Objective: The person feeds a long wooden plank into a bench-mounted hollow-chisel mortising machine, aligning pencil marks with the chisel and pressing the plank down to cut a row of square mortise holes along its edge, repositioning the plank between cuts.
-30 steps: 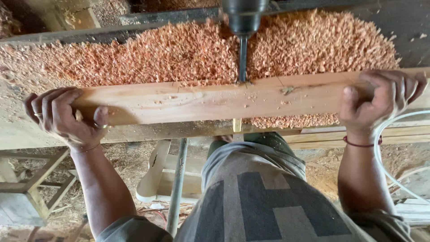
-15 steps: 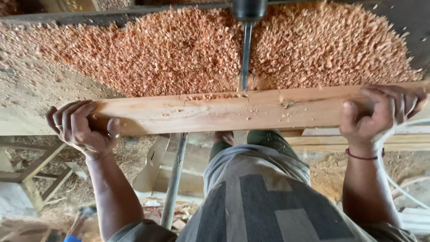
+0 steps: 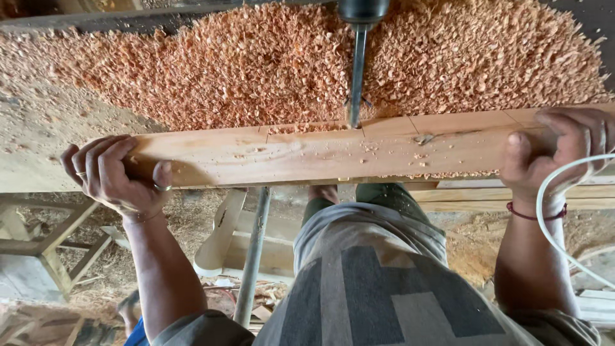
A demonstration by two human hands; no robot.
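Head view, listed left to right from the wooden plank (image 3: 320, 154). Left hand (image 3: 118, 176): closed around the plank's left end, fingers over the far edge. Plank: lies flat across the machine table, pencil lines on its top. Drill bit (image 3: 356, 77): upright, tip at the plank's far edge near mid-length, wood shavings (image 3: 256, 64) heaped beyond. Right hand (image 3: 560, 150): clamped on the plank's right end. White cable (image 3: 557, 211): loops beside that wrist. Risk: bit could grab and jerk the plank; cable may snag.

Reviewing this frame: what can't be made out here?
- Head view: the machine above the drill bit is cut off by the top edge.
- The plank ends are covered by the left hand and right hand.
- The white cable runs off the right edge.
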